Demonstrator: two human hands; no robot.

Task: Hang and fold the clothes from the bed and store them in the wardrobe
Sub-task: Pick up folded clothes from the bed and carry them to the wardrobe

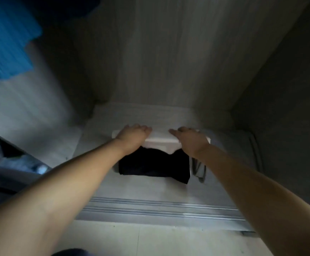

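Both arms are extended into the wardrobe (169, 61), down to its floor panel (150, 189). A folded white garment (159, 138) is laid on top of a folded dark garment (154, 166), the pair resting on the floor panel near the middle of the compartment. The left hand (132, 138) is placed palm down on the left part of the white garment, fingers extended and nearly flat, nothing enclosed. The right hand (191, 141) is placed likewise on the right part, fingers straight and pressed to the cloth. A narrow grey item (199, 169) is seen just beside the dark garment on its right; its nature cannot be determined. A blue garment (6, 43), blurred, is noted at upper left. A metal sliding track (159, 209) is recorded along the front edge
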